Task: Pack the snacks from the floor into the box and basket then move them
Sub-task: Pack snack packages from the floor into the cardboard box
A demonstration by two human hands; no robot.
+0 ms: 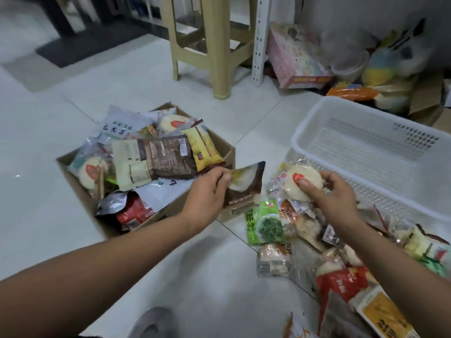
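A cardboard box [230,152] on the floor at centre left is heaped with several snack packets. My left hand [207,193] pinches a brown and white snack packet [246,186] just off the box's near right corner. My right hand [329,193] grips a round white bun in clear wrap [302,181] above a pile of loose snacks [292,230] on the floor. A white plastic basket [366,152] stands at the right with nothing visible inside.
A beige plastic stool [214,45] stands behind the box. A white perforated post [261,45], a pink carton [295,59] and soft clutter lie at the back right. A dark mat [80,45] lies at the back left. White floor tiles [36,167] stretch to the left.
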